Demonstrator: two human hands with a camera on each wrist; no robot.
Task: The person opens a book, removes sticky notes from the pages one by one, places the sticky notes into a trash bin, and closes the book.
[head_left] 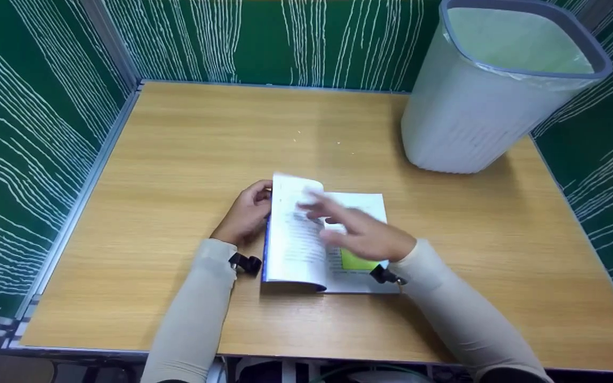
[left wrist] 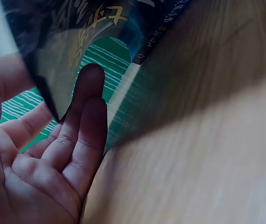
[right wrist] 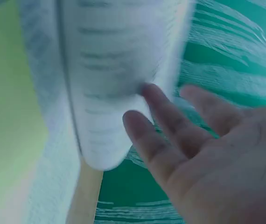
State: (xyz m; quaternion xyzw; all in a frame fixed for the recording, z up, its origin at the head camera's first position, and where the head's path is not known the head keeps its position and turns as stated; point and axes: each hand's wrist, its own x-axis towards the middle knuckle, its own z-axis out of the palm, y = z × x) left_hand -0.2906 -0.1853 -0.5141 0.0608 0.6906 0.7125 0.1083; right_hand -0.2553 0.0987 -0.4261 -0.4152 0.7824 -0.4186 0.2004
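An open book [head_left: 296, 239] lies on the table, its left-hand pages raised and curving. On its right-hand page is a yellow-green sticky note [head_left: 357, 260], partly covered by the right wrist. The left hand [head_left: 245, 213] holds the book's left edge; in the left wrist view the dark cover [left wrist: 53, 46], with gold lettering, passes between thumb and fingers. Over the middle of the book is the right hand [head_left: 357, 226], blurred, its fingers spread and fairly straight. In the right wrist view its fingertips [right wrist: 137, 122] are at the printed page [right wrist: 107, 93]; whether they touch it I cannot tell.
A pale waste bin [head_left: 477, 117] with a grey rim and a liner stands at the table's back right. Small white crumbs [head_left: 338, 143] lie on the wooden table [head_left: 205, 138] beyond the book. Green panels with white streaks [head_left: 269, 42] enclose the back and sides.
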